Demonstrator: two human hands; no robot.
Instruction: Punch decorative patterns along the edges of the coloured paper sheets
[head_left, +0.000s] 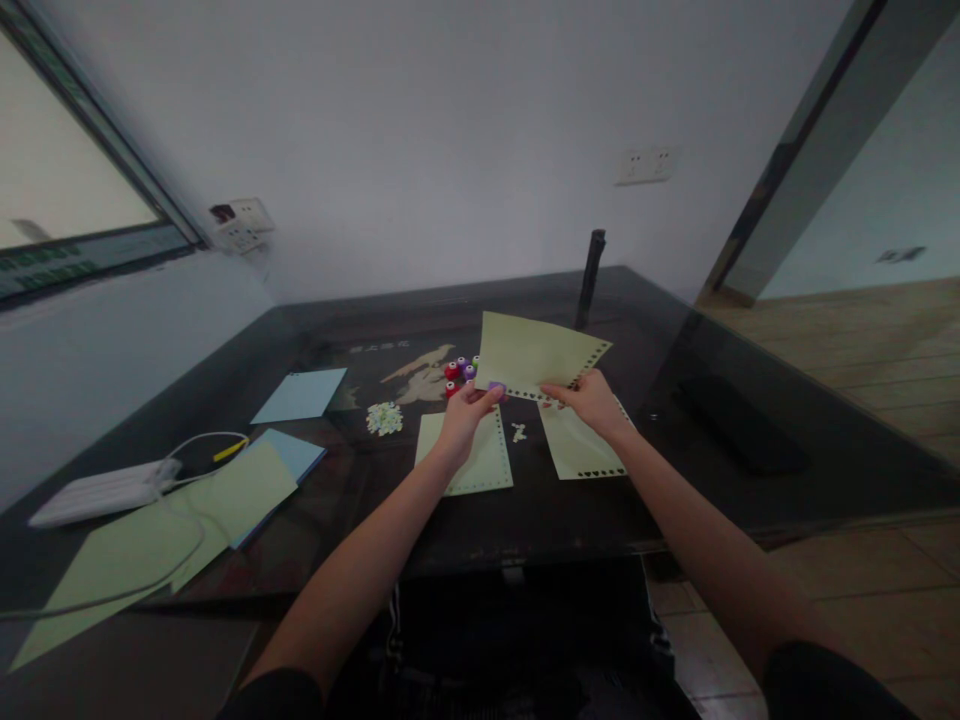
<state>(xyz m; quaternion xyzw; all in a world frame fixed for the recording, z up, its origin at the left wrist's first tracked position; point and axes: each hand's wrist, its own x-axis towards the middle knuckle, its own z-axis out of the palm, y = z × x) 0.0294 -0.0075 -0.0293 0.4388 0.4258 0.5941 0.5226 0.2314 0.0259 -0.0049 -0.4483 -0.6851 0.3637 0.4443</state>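
A pale yellow-green sheet of paper (536, 350) is held up over the table, with dark punched shapes along its right and lower edges. My left hand (466, 415) is closed around a small purple paper punch (496, 387) at the sheet's lower left corner. Fingers and thumb of my right hand (589, 400) pinch the lower edge near the right corner. Beneath lie two more punched sheets, a left one (480, 465) and a right one (585, 450). Between them is a little heap of paper cut-outs (518, 432).
Several red, purple and green round punches (451, 370) stand behind my left hand. A pile of cut-outs (385, 419) lies further left, near blue paper (300, 395). At far left are a white power strip (97, 492) and green sheets (247, 490). A black post (591, 280) rises behind.
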